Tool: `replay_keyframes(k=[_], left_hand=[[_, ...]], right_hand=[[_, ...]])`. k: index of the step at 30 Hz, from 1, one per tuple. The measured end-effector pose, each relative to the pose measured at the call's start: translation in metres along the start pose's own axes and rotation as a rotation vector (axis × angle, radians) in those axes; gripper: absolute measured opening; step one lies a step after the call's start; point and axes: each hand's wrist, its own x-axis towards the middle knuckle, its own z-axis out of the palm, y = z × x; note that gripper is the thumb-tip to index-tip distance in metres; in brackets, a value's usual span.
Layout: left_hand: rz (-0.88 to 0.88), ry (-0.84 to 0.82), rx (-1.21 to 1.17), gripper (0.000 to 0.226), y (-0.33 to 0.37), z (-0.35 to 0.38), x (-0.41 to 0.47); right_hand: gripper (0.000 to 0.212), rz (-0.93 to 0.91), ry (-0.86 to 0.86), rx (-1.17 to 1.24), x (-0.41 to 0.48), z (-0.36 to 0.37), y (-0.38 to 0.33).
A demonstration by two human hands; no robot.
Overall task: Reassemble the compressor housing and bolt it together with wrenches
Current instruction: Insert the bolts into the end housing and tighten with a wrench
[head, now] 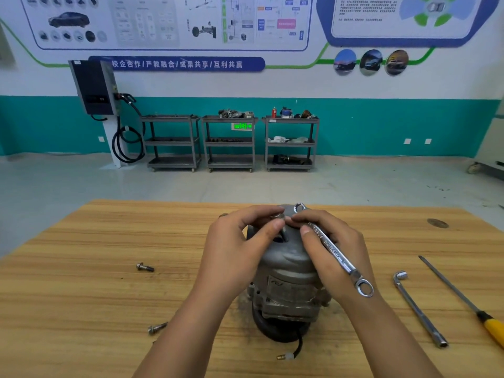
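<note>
my left hand [240, 249] pinches a steel bolt [280, 215] atop the grey cast-metal compressor housing [289, 268], right hand [319, 257] grips a chrome ring wrench [331, 245]; 2 silver bolts [145, 267] [156, 328] lie unfitted.

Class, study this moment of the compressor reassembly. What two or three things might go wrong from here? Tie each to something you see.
1. The compressor housing stands on end on the table, no clamp visible; wrench force might tip it.
2. The right hand holds the ring spanner while fingering the housing's top with the left hand; the spanner might slip out.
3. Two loose bolts lie apart at the left; one might roll away or be forgotten.
</note>
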Motion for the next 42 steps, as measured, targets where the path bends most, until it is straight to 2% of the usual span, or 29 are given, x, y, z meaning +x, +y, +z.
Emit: replay_keyframes(k=[4, 7, 11, 13, 15, 17, 19, 21, 23, 24, 26, 30, 33, 37, 42], left_hand=[[0.022, -0.001, 0.103, 0.020, -0.002, 0.000, 0.002], [0.041, -0.062, 0.150, 0.020, -0.004, 0.001, 0.003], [-0.007, -0.026, 0.157, 0.017, -0.009, 0.006, -0.001], [-0.055, -0.028, 0.057, 0.016, -0.011, 0.009, -0.004], [-0.069, -0.026, -0.017, 0.016, -0.014, 0.012, -0.007], [-0.067, 0.004, -0.046, 0.014, -0.016, 0.016, -0.009], [-0.078, 0.029, -0.053, 0.013, -0.017, 0.018, -0.010], [-0.096, 0.050, -0.063, 0.013, -0.017, 0.019, -0.011], [-0.101, 0.074, -0.093, 0.014, -0.018, 0.019, -0.011], [-0.105, 0.080, -0.104, 0.014, -0.018, 0.019, -0.012], [-0.118, 0.085, -0.114, 0.013, -0.018, 0.020, -0.013], [-0.109, 0.096, -0.104, 0.014, -0.019, 0.021, -0.014], [-0.098, 0.097, -0.079, 0.010, -0.019, 0.022, -0.015], [-0.094, 0.111, -0.057, 0.009, -0.020, 0.023, -0.016], [-0.086, 0.112, -0.056, 0.013, -0.021, 0.023, -0.017]], right_hand=[[0.022, -0.010, -0.009, 0.010, -0.001, -0.001, 0.000], [0.022, -0.039, -0.031, 0.018, -0.002, -0.003, 0.001], [0.038, 0.013, -0.113, 0.305, -0.002, -0.011, 0.002], [0.031, 0.098, -0.045, 0.392, 0.003, -0.015, 0.001], [0.022, 0.196, 0.104, 0.399, 0.012, -0.019, -0.003], [0.027, 0.274, 0.183, 0.390, 0.021, -0.024, -0.005], [0.032, 0.321, 0.129, 0.436, 0.031, -0.032, -0.007], [0.024, 0.330, -0.027, 0.507, 0.038, -0.041, -0.009], [0.018, 0.292, -0.150, 0.463, 0.042, -0.048, -0.007], [0.017, 0.267, -0.158, 0.426, 0.042, -0.049, -0.006], [0.023, 0.214, -0.084, 0.420, 0.041, -0.049, -0.005], [0.011, 0.127, -0.042, 0.664, 0.037, -0.044, -0.006], [0.005, 0.188, -0.057, 0.744, 0.037, -0.042, -0.004], [0.009, 0.321, 0.019, 0.681, 0.036, -0.035, 0.001], [0.014, 0.336, 0.015, 0.733, 0.036, -0.031, 0.000]])
